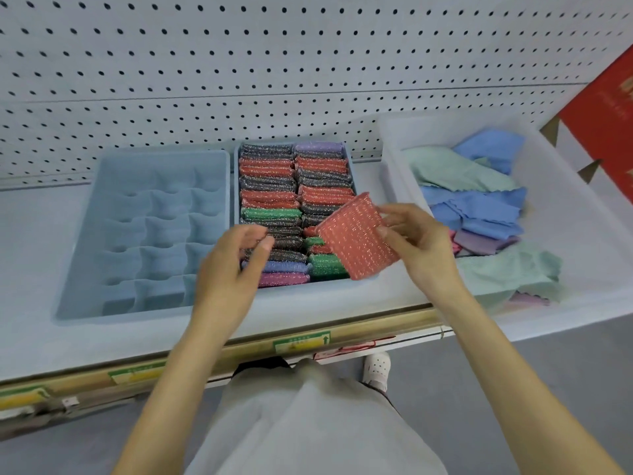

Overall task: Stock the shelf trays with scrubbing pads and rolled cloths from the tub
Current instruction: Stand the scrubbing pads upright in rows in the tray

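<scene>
While tilted, red pad fills right hand.

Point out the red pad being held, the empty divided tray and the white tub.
Red pad point(354, 236), head view: middle of its flat face.
Divided tray point(212, 159), head view: far rim.
Tub point(394, 156), head view: left wall.

Red scrubbing pad: coarse woven mesh, metallic glitter threads (same sparkle on pads packed in tray). Blue divider tray: smooth matt plastic. White tub: smooth plastic. Cloths: soft matt microfibre-looking fabric, wavy-cut edges. Pegboard: matt painted, perforated.
</scene>
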Available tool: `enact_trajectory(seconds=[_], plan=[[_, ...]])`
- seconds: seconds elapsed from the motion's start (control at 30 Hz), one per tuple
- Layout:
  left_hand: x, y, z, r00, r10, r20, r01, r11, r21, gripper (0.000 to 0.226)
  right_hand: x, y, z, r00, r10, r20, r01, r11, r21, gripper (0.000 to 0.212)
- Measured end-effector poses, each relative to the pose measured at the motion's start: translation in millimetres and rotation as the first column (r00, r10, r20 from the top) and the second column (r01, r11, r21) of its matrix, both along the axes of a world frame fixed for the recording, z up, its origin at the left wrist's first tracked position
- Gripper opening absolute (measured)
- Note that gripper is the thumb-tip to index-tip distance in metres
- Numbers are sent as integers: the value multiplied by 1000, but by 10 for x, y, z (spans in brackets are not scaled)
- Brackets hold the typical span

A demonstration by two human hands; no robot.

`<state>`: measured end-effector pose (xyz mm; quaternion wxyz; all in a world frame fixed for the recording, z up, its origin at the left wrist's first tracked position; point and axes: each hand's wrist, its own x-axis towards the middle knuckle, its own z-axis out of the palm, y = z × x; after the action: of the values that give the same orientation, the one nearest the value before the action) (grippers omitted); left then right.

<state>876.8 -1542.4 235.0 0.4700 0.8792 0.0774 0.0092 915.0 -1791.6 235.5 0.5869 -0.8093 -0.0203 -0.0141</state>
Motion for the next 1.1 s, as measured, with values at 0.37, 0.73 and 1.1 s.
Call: enact_trajectory(seconds=[0.37, 0.73, 1.1], plan=[[-60, -31, -621, 899, -430, -78, 391, 712, 584, 65, -72, 38, -254, 822, 498, 276, -183, 690, -700, 22], [-64, -40, -695, 911, -411, -41, 345, 702, 623, 61, -156, 186, -443, 903, 405, 145, -205, 701, -683, 24], [-57, -46, -688, 904, -425, -51, 369, 713, 596, 69, -217, 240, -517, 937, 343, 64, -222, 728, -649, 17]])
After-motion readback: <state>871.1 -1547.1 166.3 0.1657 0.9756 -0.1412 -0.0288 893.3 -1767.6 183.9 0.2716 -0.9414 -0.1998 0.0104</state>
